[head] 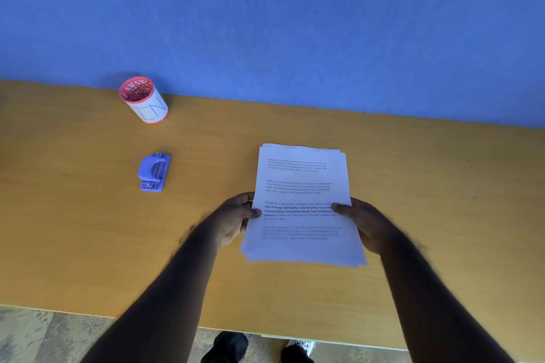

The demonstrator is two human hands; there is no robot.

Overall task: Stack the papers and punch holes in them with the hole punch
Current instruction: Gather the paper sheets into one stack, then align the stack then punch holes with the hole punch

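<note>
A stack of white printed papers is held over the wooden table, its sheets slightly uneven at the edges. My left hand grips the stack's left edge, thumb on top. My right hand grips the right edge, thumb on the text. A small purple hole punch lies on the table well to the left of the papers, touched by neither hand.
A red and white cup stands at the back left near the blue wall. The wooden table runs across the view; its near edge lies below my forearms, with floor and shoes beyond it.
</note>
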